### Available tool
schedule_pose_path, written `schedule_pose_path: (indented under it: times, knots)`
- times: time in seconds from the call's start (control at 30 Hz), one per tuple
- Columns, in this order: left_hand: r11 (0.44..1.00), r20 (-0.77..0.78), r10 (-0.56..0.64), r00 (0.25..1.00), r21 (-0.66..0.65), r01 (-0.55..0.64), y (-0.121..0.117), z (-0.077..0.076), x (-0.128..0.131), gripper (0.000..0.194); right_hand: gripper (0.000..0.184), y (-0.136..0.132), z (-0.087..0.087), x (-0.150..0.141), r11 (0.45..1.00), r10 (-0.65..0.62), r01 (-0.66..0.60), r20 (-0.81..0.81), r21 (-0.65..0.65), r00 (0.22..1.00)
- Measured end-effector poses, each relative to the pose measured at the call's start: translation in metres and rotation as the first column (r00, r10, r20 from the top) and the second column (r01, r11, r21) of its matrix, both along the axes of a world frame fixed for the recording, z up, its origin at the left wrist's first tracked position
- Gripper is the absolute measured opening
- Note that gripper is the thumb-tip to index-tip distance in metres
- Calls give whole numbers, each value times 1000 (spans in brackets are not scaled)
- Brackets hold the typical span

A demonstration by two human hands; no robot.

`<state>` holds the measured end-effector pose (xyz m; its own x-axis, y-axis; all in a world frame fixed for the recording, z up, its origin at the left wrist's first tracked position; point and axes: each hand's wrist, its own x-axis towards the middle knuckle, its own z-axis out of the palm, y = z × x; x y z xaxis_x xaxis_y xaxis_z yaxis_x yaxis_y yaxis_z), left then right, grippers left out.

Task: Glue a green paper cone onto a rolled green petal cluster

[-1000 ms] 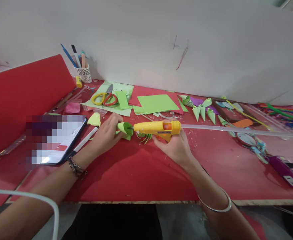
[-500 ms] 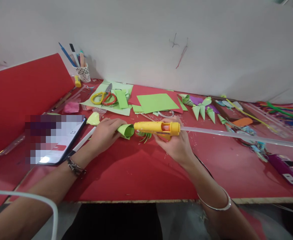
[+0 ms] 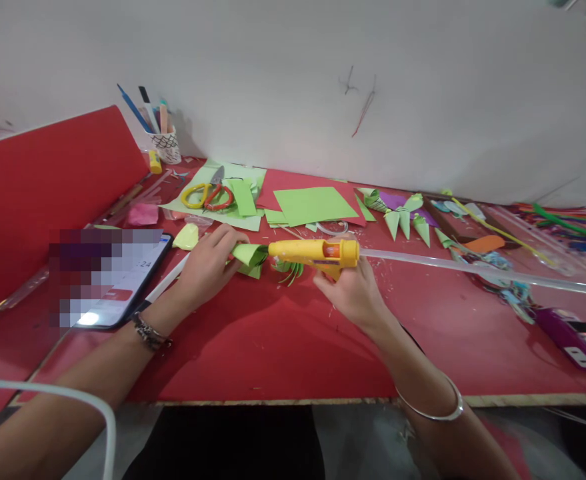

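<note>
My right hand (image 3: 353, 293) grips a yellow glue gun (image 3: 315, 252) by its handle, with a long clear glue stick (image 3: 473, 268) trailing out to the right. The gun's nozzle points left into a rolled green paper cone (image 3: 250, 257). My left hand (image 3: 207, 263) pinches that cone and holds it against the red table (image 3: 283, 347). Curled green paper strips (image 3: 289, 272) lie just under the nozzle.
A phone (image 3: 110, 280) lies at the left beside a white pen (image 3: 170, 279). Scissors (image 3: 207, 195), green sheets (image 3: 313, 204) and folded green cones (image 3: 405, 223) sit farther back. A pen cup (image 3: 165, 145) stands near the wall. A purple tool (image 3: 570, 340) lies at right.
The cone has turned slightly in my left hand, and the glue gun's nozzle stays at its opening. My right hand shifted a little on the handle.
</note>
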<state>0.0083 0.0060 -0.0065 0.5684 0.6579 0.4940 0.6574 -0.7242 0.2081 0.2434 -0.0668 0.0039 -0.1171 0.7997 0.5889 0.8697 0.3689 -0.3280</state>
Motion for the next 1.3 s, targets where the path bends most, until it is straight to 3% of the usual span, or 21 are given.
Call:
schedule_pose_path:
  times: [0.37,0.8,0.97,1.13,1.3]
  knots:
    - [997,4,61,998,-48,-60,-3,3,2,29,26,-2,1,-2,1000,8,-8,7,-24,1000]
    - [997,18,31,999,-76,-30,-2,1,2,25,29,-2,0,-1,1000,-10,10,1,-22,1000]
    - [980,7,11,1000,-197,-10,-4,3,4,15,28,-1,0,-2,998,-48,48,5,-48,999]
    - [931,-49,88,995,-352,-99,-6,6,7,15,25,-1,0,-1,997,-46,46,-1,-61,999]
    - [922,-19,-41,999,-385,31,-8,7,7,18,25,-1,1,0,998,-32,32,0,-54,999]
